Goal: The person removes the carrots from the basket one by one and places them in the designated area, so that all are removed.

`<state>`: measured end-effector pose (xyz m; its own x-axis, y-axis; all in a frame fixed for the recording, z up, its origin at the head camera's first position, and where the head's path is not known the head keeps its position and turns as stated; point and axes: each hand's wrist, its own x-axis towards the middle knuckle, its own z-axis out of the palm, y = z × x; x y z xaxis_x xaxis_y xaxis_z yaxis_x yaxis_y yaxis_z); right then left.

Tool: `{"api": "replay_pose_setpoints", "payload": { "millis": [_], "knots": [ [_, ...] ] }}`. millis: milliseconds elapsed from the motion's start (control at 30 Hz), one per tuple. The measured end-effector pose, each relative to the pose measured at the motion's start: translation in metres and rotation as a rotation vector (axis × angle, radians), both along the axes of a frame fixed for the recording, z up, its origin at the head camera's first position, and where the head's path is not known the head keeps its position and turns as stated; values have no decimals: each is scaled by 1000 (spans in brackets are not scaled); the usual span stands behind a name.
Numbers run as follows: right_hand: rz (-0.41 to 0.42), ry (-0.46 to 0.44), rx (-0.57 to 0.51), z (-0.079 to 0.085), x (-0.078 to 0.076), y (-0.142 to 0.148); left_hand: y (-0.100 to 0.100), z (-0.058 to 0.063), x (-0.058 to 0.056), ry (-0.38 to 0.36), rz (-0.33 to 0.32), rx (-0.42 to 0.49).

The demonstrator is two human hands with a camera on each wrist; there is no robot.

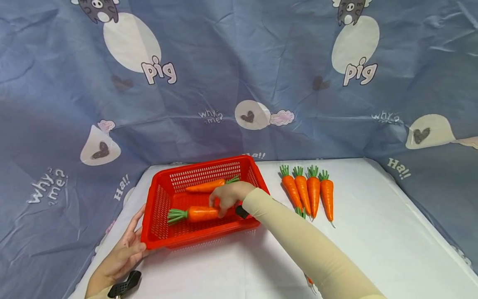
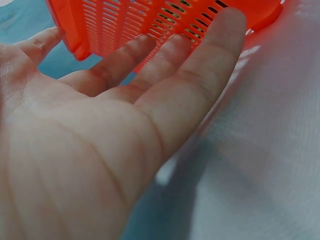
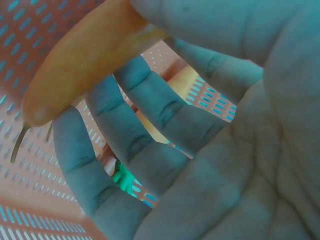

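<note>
A red perforated plastic basket (image 1: 201, 237) stands on the white table. In it my right hand (image 1: 228, 197) pinches the tapered part of an orange carrot (image 1: 199, 214), whose green tops point left. Thumb and fingertips lie on that carrot (image 3: 75, 70) in the right wrist view. A second carrot (image 1: 205, 187) lies along the basket's back wall. My left hand (image 1: 125, 251) is at the basket's front left corner, thumb by the rim. In the left wrist view its fingers reach out nearly straight against the outer slotted wall (image 2: 145, 20).
To the right of the basket, several carrots (image 1: 313, 195) lie side by side, tops toward the back. Another carrot's green top (image 1: 300, 212) shows beside my right forearm, which hides most of it. A blue printed cloth (image 1: 209, 83) hangs behind the table.
</note>
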<state>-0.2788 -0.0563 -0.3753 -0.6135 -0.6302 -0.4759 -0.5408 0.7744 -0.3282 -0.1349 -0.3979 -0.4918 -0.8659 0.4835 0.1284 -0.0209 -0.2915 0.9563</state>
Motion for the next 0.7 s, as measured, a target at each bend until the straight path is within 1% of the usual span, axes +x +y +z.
{"api": "replay_pose_setpoints", "payload": {
  "millis": [233,433,500,667,700],
  "knots": [
    [-1,-40,-120,4,0,10,1,0,0,-7,11,-11],
    [-21,-52,-236,9,2,18,0,-1,1,13,-20,31],
    [-33,-82,-286,10,1,21,0,-1,1,11,-17,31],
    [-98,-188,-421,13,-2,33,1,0,1,1,-4,8],
    [-108,-195,-440,14,-3,35,1,1,1,-2,0,4]
  ]
}}
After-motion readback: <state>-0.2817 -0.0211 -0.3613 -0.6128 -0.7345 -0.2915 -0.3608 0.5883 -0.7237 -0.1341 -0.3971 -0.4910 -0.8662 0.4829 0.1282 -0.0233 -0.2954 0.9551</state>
